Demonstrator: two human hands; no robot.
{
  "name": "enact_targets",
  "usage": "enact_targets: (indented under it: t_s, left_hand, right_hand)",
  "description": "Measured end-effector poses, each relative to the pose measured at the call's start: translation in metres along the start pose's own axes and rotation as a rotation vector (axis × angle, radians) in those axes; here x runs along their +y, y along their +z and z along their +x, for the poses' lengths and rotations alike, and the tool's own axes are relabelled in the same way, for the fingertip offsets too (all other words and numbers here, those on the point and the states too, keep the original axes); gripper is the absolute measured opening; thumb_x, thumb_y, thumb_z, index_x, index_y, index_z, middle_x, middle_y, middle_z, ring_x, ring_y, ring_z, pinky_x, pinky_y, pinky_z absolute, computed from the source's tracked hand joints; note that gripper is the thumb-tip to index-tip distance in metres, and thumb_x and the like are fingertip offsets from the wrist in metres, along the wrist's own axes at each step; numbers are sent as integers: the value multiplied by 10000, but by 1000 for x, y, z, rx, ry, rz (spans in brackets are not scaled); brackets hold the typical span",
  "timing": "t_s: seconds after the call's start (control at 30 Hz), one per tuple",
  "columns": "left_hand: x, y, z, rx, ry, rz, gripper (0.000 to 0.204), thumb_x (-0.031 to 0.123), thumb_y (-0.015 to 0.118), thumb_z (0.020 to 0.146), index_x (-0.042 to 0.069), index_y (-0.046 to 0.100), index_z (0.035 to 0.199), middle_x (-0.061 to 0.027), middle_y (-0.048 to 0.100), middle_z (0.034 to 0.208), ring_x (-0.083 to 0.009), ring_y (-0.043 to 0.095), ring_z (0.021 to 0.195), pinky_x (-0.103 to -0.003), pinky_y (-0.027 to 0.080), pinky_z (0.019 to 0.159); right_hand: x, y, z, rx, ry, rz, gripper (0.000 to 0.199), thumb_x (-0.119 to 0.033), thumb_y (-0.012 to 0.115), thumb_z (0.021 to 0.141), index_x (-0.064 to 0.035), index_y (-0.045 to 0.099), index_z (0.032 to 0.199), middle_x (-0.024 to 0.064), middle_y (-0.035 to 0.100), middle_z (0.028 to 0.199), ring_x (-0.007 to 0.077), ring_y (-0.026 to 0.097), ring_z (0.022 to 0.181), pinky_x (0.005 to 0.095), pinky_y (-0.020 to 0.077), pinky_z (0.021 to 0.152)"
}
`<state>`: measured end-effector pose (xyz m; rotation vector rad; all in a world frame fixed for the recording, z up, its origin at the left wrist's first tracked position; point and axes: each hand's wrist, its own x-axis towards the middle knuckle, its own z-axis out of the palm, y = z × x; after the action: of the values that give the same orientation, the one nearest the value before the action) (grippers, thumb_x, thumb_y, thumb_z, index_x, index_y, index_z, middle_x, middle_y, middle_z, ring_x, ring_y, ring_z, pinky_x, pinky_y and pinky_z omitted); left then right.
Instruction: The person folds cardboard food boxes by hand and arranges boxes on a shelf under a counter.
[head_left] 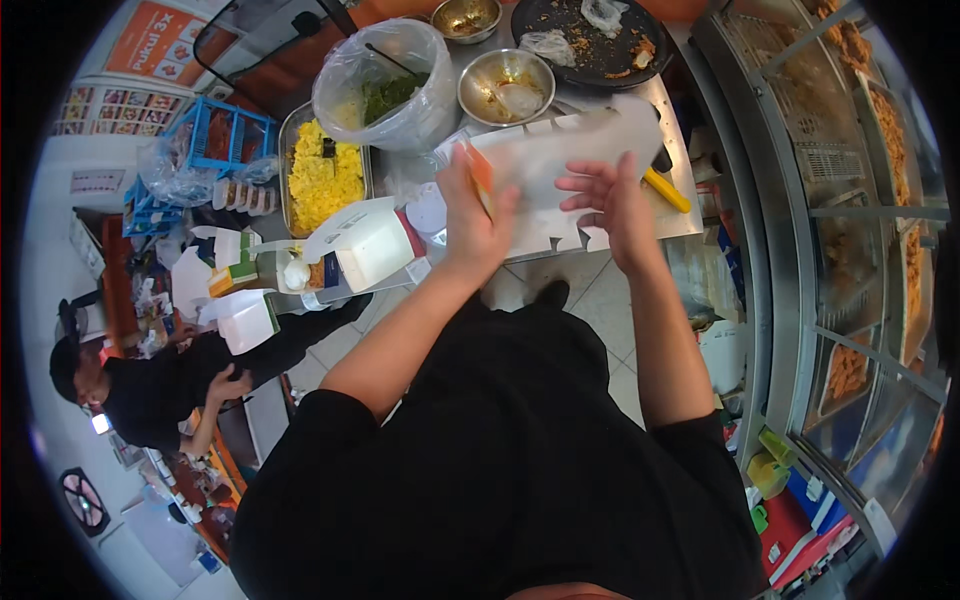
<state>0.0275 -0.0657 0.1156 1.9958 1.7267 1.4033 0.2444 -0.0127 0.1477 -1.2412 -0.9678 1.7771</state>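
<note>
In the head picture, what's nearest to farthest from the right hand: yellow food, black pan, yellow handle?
1. Yellow handle, just right of the right hand.
2. Black pan, at the table's far side.
3. Yellow food, away left.

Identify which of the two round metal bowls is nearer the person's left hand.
The front metal bowl, larger-looking, is nearer the left hand; the smaller-looking rear bowl sits behind it at the picture's top edge.

What a packed steel surface [683,148] that was!
Pale paper [545,190], partly blurred, spread across the middle; a yellow handle [667,190] lay right, a food tray [369,182] sat left, and beyond stood a bag-lined tub [405,132], metal bowls [480,88] and a crumb-strewn black pan [590,76].
</note>
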Motion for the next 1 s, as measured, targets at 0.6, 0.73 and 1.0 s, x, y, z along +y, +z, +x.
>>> enact_targets:
  t_s: [0.6, 0.73, 1.0]
  left_hand:
    - [-54, -273, 15, -563, 310, -677, 302, 229, 694, 937, 105, 568, 1181, -227, 493, 1336, -379, 652, 1010, -428, 545, 858]
    - [-86, -329, -8, -273, 396, -469, 381, 213, 760, 869, 133, 591, 1201, -250, 478, 1437, -413, 634, 1111, -450, 545, 909]
    - [-101, -407, -70, 150, 316, -32, 481, 274, 743, 855, 210, 635, 1319, -184, 532, 1394, -363, 589, 1221, -498, 493, 1008]
  right_hand:
    - [13, 222, -95, -250, -178, 257, 366, -24, 543, 979, 52, 459, 1327, 190, 636, 1231, 281, 698, 1031, 399, 635, 797]
    - [-5, 286, -87, -275, -42, 114, 363, -30, 550, 983, 42, 463, 1328, 172, 652, 1196, 264, 696, 1029, 380, 604, 862]
    - [-17, 399, -77, -694, 176, 34, 580, 13, 532, 936, 57, 350, 1485, 187, 567, 1392, 291, 558, 1298, 434, 439, 1095]
